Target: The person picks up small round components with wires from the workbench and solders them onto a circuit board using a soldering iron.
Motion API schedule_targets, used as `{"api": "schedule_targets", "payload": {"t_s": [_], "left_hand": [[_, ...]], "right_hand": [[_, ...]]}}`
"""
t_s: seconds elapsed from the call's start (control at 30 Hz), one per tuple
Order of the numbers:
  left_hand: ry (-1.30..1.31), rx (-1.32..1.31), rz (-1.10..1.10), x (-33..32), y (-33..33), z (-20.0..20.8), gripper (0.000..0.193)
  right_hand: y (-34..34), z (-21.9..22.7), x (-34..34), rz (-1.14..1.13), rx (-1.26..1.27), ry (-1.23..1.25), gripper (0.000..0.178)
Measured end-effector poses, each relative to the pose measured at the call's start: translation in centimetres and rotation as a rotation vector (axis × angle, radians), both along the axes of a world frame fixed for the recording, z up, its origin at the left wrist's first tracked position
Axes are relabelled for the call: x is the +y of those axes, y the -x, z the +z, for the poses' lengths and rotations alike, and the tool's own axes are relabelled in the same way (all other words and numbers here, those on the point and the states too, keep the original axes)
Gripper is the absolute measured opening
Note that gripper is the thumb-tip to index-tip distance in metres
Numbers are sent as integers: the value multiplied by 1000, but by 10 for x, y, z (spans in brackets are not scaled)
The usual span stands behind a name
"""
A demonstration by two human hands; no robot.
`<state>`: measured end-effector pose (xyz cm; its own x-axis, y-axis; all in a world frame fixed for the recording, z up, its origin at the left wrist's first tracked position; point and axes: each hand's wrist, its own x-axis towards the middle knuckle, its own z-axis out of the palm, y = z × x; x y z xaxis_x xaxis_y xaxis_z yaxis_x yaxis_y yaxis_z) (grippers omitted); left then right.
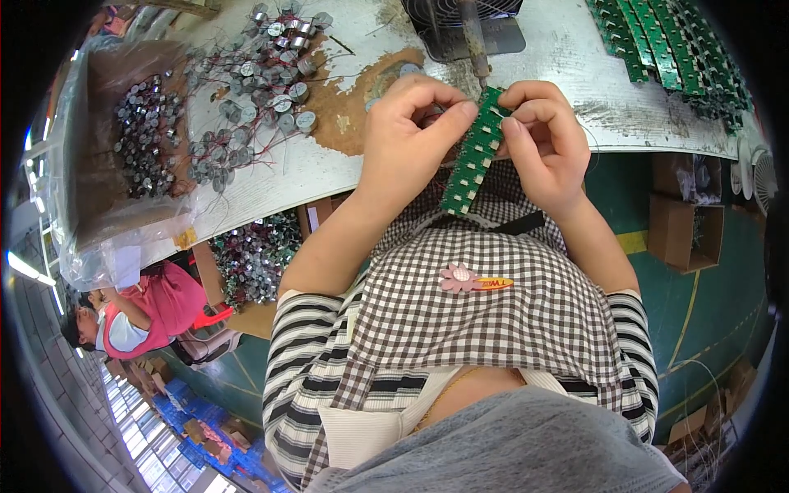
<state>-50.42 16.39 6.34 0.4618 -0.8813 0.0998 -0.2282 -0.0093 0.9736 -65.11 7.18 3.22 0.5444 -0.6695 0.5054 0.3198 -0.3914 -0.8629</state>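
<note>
Both hands meet over the desk's front edge: the left hand (407,135) has thumb and forefinger pinched together at the left edge of one long green circuit board (471,160), though whether they grip the board itself or something thin beside it, I cannot tell. The board slants between the two hands, its upper end over the desk, its lower end reaching down in front of the checked apron (485,312). The right hand (552,144) grasps the board's upper right edge, thumb and forefinger on it, the other fingers curled in.

At the desk's left end, one clear plastic bag (78,189) holds small silver motors (148,135), too many to count. Below the front edge there, one cardboard box (210,275) holds another crowd of metal parts (261,255). Right of the bag lies a loose heap of round motors (283,104) with red wires, dozens of them, beside one brown patch (339,107). Toward the back edge are one black fan (433,20) and one soldering iron (475,37), its tip just by the board's top end. Near the right back corner, several overlapping rows of green boards (657,41) defy an exact count.
</note>
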Motion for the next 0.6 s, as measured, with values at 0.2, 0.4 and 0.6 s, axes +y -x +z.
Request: {"api": "schedule_targets", "payload": {"t_s": [0.2,0.4,0.6], "left_hand": [[-88,260,27,-9,6,11,14],[-34,272,46,-11,5,7,13],[-38,182,57,-8,9,9,9]], "right_hand": [[-5,4,0,-67,12,47,8],[-8,10,-3,-117,71,141,8],[-8,7,-3,-103,49,186,8]]}}
